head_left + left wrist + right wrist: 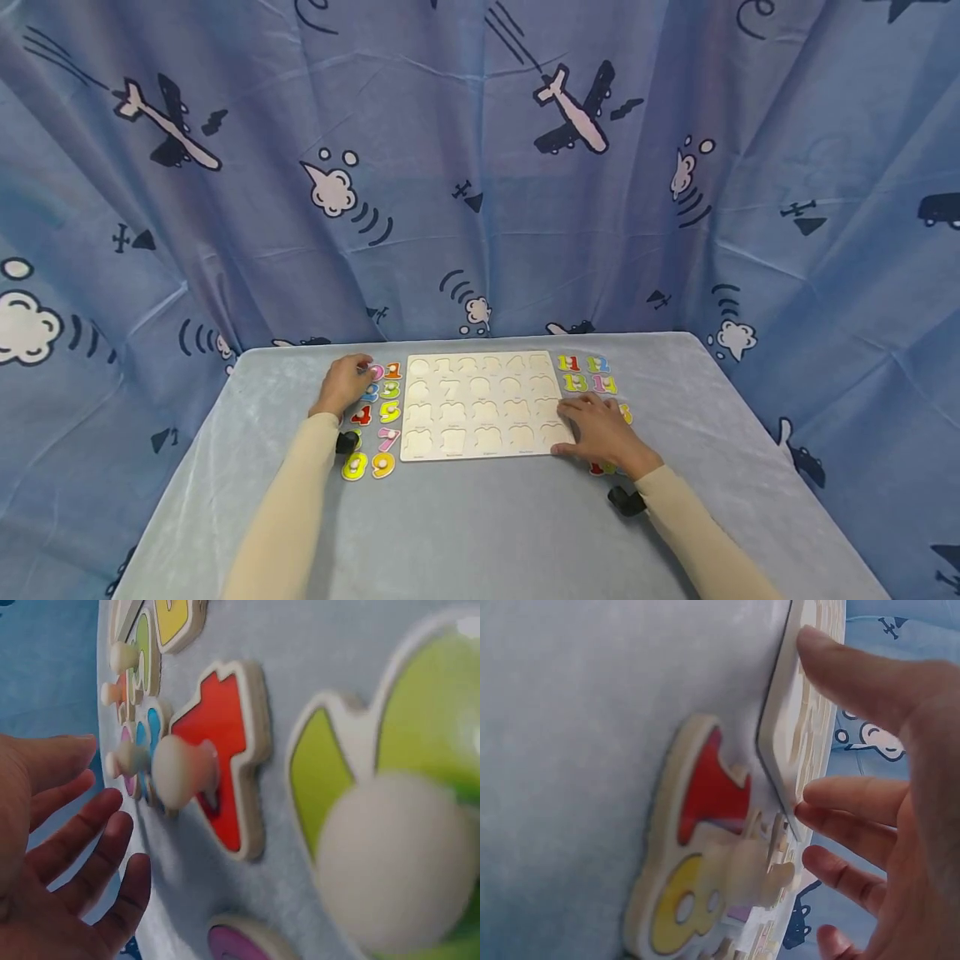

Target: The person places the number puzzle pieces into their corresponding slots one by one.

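Note:
A pale wooden number-puzzle board with empty recesses lies mid-table. My left hand is at its left, beside the pink 0 piece and the blue 2 piece. In the left wrist view, its spread fingers stand apart from the knobs, near the red 4 piece. My right hand rests at the board's right edge, thumb and fingertips on or near the rim. Below it in the right wrist view is an 18 piece with a wooden knob. Several right-hand pieces are partly hidden.
Single-digit pieces such as the yellow 9 and pink 7 stand in columns left of the board. Two-digit pieces such as the 11 and 12 lie to its right. A patterned curtain hangs behind the table.

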`<state>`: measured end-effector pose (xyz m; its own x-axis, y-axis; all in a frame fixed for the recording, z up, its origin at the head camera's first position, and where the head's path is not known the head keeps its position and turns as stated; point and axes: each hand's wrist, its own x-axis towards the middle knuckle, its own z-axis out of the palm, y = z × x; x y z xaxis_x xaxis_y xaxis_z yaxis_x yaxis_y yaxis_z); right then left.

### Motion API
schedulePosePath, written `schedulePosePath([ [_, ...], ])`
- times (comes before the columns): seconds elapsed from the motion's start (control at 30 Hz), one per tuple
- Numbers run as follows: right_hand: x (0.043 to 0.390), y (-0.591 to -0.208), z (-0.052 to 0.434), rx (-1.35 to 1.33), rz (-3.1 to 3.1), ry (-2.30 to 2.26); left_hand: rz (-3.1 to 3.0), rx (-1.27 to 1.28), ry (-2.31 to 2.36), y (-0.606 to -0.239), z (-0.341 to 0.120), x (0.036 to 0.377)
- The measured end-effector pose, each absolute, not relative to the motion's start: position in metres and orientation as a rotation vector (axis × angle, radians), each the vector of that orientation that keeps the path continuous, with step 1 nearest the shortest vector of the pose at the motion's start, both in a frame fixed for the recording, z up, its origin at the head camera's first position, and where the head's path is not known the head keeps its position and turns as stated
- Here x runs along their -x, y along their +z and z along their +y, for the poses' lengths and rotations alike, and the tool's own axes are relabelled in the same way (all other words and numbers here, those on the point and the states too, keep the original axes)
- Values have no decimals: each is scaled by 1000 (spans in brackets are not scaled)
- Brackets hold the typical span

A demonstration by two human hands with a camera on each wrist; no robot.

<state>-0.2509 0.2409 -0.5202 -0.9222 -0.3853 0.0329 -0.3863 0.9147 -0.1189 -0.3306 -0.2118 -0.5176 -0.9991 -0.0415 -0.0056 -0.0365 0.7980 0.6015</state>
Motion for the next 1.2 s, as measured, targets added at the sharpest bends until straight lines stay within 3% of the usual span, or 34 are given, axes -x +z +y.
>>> schedulePosePath([
  [0.77,251,-526,244,-595,-3054,155,-2912,-127,-1008,-521,-210,342],
  [1.2,248,-524,242,-566,-3062,151,-2878,107,-1019,-510,-153,352],
])
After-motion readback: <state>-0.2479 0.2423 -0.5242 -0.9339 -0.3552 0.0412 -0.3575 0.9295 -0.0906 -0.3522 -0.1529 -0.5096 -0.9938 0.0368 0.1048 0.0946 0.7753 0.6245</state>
